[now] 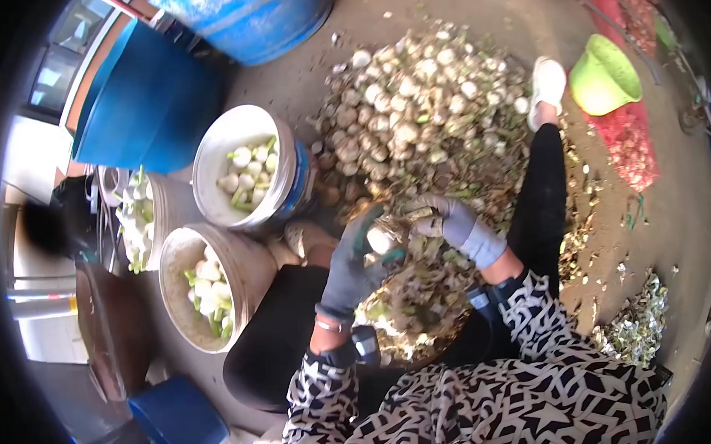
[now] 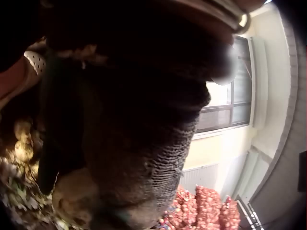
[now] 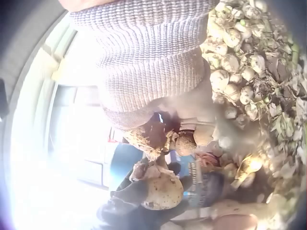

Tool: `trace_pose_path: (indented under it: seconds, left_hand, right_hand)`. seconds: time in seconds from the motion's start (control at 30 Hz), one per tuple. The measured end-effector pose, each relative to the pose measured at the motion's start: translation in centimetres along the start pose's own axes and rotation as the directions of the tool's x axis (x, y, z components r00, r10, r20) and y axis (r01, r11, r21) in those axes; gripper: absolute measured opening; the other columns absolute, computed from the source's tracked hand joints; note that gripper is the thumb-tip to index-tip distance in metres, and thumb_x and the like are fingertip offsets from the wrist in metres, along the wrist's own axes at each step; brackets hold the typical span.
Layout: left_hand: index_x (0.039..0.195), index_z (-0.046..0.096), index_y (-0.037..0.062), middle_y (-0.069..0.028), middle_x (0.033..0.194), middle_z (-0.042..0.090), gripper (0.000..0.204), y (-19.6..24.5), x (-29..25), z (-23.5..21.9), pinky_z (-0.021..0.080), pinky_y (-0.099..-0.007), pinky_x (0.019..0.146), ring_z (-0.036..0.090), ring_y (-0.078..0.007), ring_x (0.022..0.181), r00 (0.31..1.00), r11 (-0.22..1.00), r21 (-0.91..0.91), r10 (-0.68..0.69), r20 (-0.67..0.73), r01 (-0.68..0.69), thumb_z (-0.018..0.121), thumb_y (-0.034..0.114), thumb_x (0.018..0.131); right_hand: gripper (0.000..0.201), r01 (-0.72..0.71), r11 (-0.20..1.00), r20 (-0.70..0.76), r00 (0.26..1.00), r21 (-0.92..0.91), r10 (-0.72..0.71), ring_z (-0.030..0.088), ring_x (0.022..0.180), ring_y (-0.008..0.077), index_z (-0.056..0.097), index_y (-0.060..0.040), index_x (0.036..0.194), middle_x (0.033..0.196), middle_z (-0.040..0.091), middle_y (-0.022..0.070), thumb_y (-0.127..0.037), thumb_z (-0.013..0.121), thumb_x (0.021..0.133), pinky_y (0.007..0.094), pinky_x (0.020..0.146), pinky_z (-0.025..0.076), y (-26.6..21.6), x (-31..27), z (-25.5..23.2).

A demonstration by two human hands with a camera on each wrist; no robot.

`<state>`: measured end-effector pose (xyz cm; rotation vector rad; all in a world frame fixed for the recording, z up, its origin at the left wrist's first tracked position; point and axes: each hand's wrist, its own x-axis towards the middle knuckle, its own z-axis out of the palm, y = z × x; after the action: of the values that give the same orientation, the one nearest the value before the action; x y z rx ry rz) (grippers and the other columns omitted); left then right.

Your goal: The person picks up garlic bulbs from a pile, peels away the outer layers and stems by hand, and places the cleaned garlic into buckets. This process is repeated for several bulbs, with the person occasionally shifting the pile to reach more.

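A pale round bulb (image 1: 379, 238) sits in the grey-gloved left hand (image 1: 353, 265), whose fingers and thumb curl round it. The gloved right hand (image 1: 461, 226) holds the dry, ragged stalk just to the right. In the right wrist view the bulb (image 3: 164, 191) is dirt-specked and hangs below the right hand (image 3: 153, 72), with dark gloved fingers (image 3: 127, 206) of the left hand around it. The left wrist view shows the shadowed glove of the left hand (image 2: 139, 153) beside a bulb (image 2: 74, 196); its fingers are mostly too dark to tell.
A large heap of bulbs (image 1: 406, 95) lies ahead, with leafy scraps (image 1: 421, 298) between the legs. White buckets (image 1: 205, 176) holding trimmed bulbs stand at the left, near blue tubs (image 1: 144, 104). A green bucket (image 1: 601, 76) and red mesh (image 1: 633, 153) lie at the right.
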<state>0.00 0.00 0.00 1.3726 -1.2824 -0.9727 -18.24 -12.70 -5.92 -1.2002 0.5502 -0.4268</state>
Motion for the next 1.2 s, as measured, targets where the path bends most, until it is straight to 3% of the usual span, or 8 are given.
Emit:
trace_pose_path:
  seconds: [0.43, 0.63, 0.7, 0.77, 0.83, 0.87, 0.9, 1.2]
  left_hand:
    - [0.133, 0.044, -0.0001, -0.0184, 0.13, 0.054, 0.074, 6.0, -1.4, 5.5, 0.044, -0.038, 0.1, 0.054, -0.0309, 0.119, 0.945, 0.786, 0.589, 0.308, -0.113, -0.186, 0.083, 0.016, 0.073]
    - [0.142, 0.034, 0.0028, -0.0148, 0.117, 0.057, 0.08, 3.9, -1.7, 5.2, 0.057, -0.0415, 0.075, 0.063, -0.029, 0.093, 0.946, 0.527, -0.824, -0.323, 0.031, 0.207, 0.077, 0.028, 0.08]
    - [0.137, 0.04, 0.0031, -0.0158, 0.105, 0.063, 0.072, 2.2, -1.8, 4.9, 0.055, -0.0346, 0.063, 0.066, -0.0257, 0.076, 0.958, 0.397, -0.888, -0.25, 0.14, 0.233, 0.064, 0.047, 0.085]
    - [0.135, 0.042, 0.0031, -0.0158, 0.105, 0.063, 0.069, 2.5, -1.6, 4.8, 0.054, -0.034, 0.061, 0.066, -0.0242, 0.076, 0.925, 0.339, -0.908, -0.363, 0.117, 0.247, 0.062, 0.048, 0.086]
    - [0.133, 0.042, 0.0026, -0.0141, 0.103, 0.062, 0.07, 2.3, -1.9, 4.3, 0.055, -0.0346, 0.063, 0.066, -0.0233, 0.076, 0.925, 0.384, -0.892, -0.369, 0.09, 0.24, 0.063, 0.049, 0.086]
    - [0.132, 0.043, 0.0022, -0.0125, 0.102, 0.062, 0.07, 2.2, -1.9, 4.2, 0.056, -0.0353, 0.065, 0.065, -0.0224, 0.075, 0.928, 0.432, -0.871, -0.367, 0.067, 0.234, 0.064, 0.05, 0.086]
    - [0.132, 0.043, 0.0022, -0.0125, 0.102, 0.062, 0.07, 2.0, -1.9, 4.2, 0.056, -0.0353, 0.065, 0.065, -0.0224, 0.075, 0.93, 0.433, -0.871, -0.361, 0.07, 0.233, 0.064, 0.05, 0.086]
    - [0.136, 0.037, -0.0017, -0.0122, 0.119, 0.05, 0.077, 2.2, -1.6, 5.5, 0.047, -0.0306, 0.09, 0.054, -0.0193, 0.106, 0.974, 0.994, -0.111, -0.012, -0.227, -0.013, 0.078, 0.034, 0.081]
  right_hand:
    - [0.025, 0.138, 0.96, -0.374, 0.9, -0.243, -0.224, 0.066, 0.083, 0.0265, 0.067, -0.0021, 0.104, 0.091, 0.069, 0.0157, -0.023, 0.065, 0.091, 0.0349, 0.076, 0.05, -4.6, -6.3, 4.6]
    - [0.011, 0.401, 0.717, -0.113, 0.826, -0.57, -0.552, 0.062, 0.069, 0.0208, 0.065, -0.0031, 0.097, 0.081, 0.065, 0.0104, -0.011, 0.06, 0.092, 0.031, 0.063, 0.049, -4.2, -6.3, 1.2]
    - [0.005, 0.256, 0.967, -0.022, 0.966, -0.006, -0.256, 0.055, 0.059, 0.0159, 0.063, -0.0051, 0.091, 0.083, 0.065, 0.0069, -0.009, 0.06, 0.091, 0.0258, 0.055, 0.045, -2.6, -6.6, -0.5]
    - [0.036, -0.362, 0.414, 0.443, 0.889, 0.835, -0.117, 0.047, 0.056, 0.0119, 0.067, -0.0039, 0.096, 0.069, 0.051, 0.0, -0.034, 0.048, 0.096, 0.0306, 0.05, 0.037, -5.3, -6.2, -1.6]
    - [0.03, -0.054, 0.53, 0.388, 0.744, 0.846, -0.543, 0.056, 0.064, 0.0142, 0.067, -0.0052, 0.099, 0.083, 0.059, 0.0044, -0.03, 0.051, 0.093, 0.0292, 0.058, 0.044, -2.6, -5.7, -3.7]
    - [0.026, -0.201, 0.897, 0.112, 0.979, 0.395, 0.17, 0.064, 0.075, 0.0202, 0.068, -0.0048, 0.098, 0.092, 0.065, 0.01, -0.027, 0.058, 0.09, 0.0286, 0.07, 0.05, -1.1, -7.3, -3.6]
    - [0.025, 0.284, 0.903, 0.357, 0.92, -0.322, -0.162, 0.067, 0.085, 0.0228, 0.068, -0.0024, 0.102, 0.096, 0.068, 0.012, -0.023, 0.064, 0.088, 0.0299, 0.083, 0.051, 2.0, -6.3, -3.1]
    - [0.028, 0.006, 0.972, -0.254, 0.965, -0.236, -0.067, 0.066, 0.08, 0.0139, 0.07, -0.0047, 0.097, 0.092, 0.071, 0.0103, -0.032, 0.066, 0.091, 0.0298, 0.068, 0.052, -6.1, -5.6, 3.5]
